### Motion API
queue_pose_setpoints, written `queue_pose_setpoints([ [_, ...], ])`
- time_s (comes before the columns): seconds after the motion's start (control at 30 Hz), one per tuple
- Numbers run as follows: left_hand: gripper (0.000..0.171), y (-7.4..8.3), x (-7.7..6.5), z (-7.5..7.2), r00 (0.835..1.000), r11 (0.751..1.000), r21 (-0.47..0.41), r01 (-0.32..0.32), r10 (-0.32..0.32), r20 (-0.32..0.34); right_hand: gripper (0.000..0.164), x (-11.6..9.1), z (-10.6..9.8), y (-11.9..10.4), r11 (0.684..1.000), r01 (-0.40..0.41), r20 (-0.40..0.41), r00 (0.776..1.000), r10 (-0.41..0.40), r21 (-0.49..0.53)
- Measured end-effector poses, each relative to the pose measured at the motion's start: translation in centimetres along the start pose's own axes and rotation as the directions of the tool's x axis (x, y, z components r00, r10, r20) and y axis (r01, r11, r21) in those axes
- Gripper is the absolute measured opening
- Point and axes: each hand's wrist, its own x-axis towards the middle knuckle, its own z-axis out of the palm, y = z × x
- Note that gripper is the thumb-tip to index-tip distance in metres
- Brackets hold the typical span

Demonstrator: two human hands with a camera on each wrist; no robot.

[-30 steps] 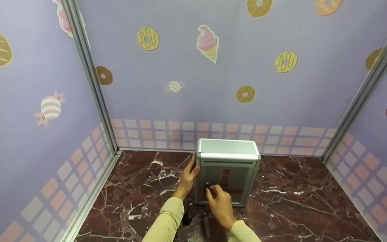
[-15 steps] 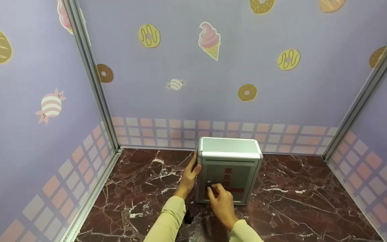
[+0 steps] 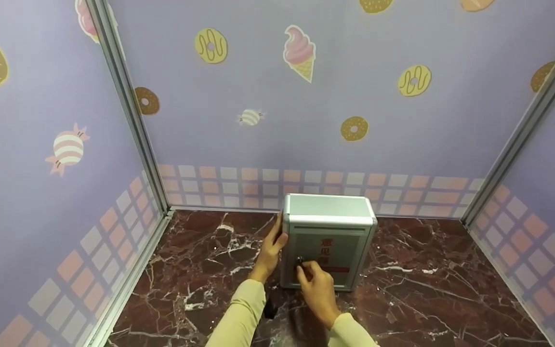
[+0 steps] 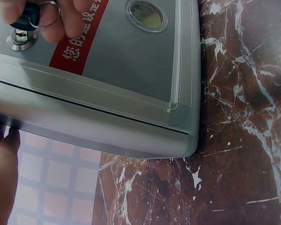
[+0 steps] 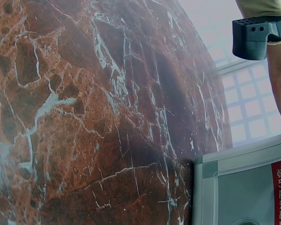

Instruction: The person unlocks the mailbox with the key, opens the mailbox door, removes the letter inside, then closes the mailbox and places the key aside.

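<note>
Closest are 2 arms in pale sleeves (image 3: 236, 313). A black band (image 5: 250, 40) with a chunky block sits on the left wrist.

The right hand (image 3: 320, 291) makes a small, narrow pinch. It holds a key (image 4: 24, 19) with a dark head and a thin, shiny ring (image 4: 59, 10). The key points in at the round metal lock (image 4: 22, 42) on the box's front, near its left edge. I can't tell how deep the key is.

The left hand (image 3: 269, 250) lies flat against the box's left side. Its fingers are straight and reach away, and its thumb is by the front edge.

The box (image 3: 330, 207) stands up tall on the table, near the back wall. Its long way goes up and down, and its front looks at the person. It is a silver-gray block with smooth metal edges and rounded corners. Its front has red words, a red strip (image 4: 79, 42) with white writing, and a clear round window (image 4: 146, 16).

The table (image 3: 200, 270) is shiny dark red stone with white squiggly lines. Farthest is the purple back wall (image 3: 258, 86), with flat pictures of donuts, 1 ice cream cone and pink and white squares.
</note>
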Motion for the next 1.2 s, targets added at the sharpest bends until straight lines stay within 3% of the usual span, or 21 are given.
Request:
queue_pose_setpoints([
  [0.4, 0.058, -0.18, 0.03, -0.34, 0.998, 0.998, -0.009, -0.062, 0.062, -0.002, 0.005, 0.14, 0.33, 0.14, 0.999, 0.048, -0.016, 0.999, -0.048, 0.0],
  [1.2, 0.058, -0.21, 0.03, -0.16, 0.999, 0.999, 0.023, -0.03, 0.03, 0.013, 0.005, -0.28, 0.17, 0.44, 0.999, 0.032, -0.023, 0.999, -0.032, 0.01],
])
